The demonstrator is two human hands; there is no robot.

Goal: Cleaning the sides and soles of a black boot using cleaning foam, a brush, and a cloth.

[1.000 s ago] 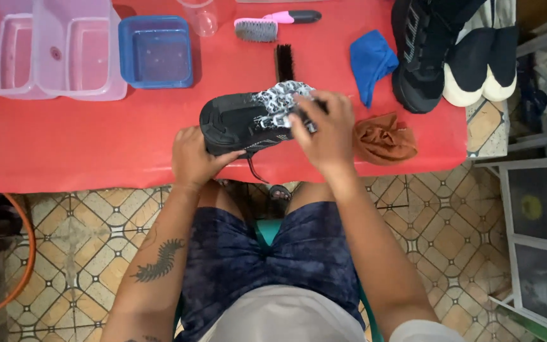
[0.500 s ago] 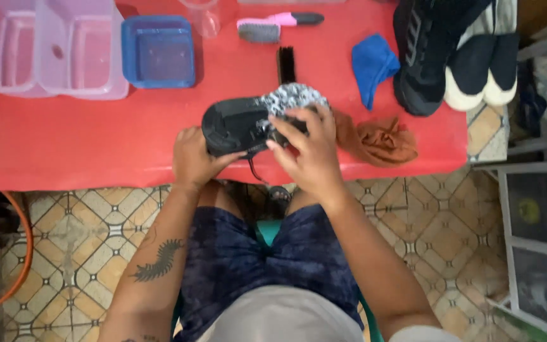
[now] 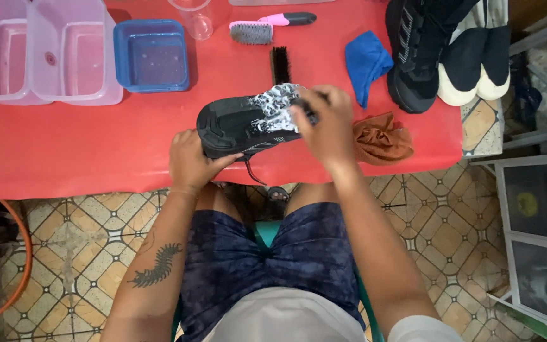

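Note:
A black shoe [image 3: 235, 123] lies on its side on the red table [image 3: 64, 145], its sole covered in white foam. My left hand [image 3: 191, 163] grips the shoe from below at its near end. My right hand [image 3: 325, 123] is closed over the foamy end of the shoe, holding something dark against it that I cannot make out. A loose lace hangs over the table's front edge.
On the table: a black brush [image 3: 280, 63], a grey brush with a pink handle [image 3: 267, 26], a blue cloth [image 3: 365, 62], a brown cloth [image 3: 382, 139], a blue tub [image 3: 152, 56], clear tubs [image 3: 45, 54], a clear cup [image 3: 197, 19]. More shoes [image 3: 438, 54] stand at the right.
My right hand has slid back and forth over the foamy end of the shoe, ending at its right end. My left hand keeps its hold on the shoe.

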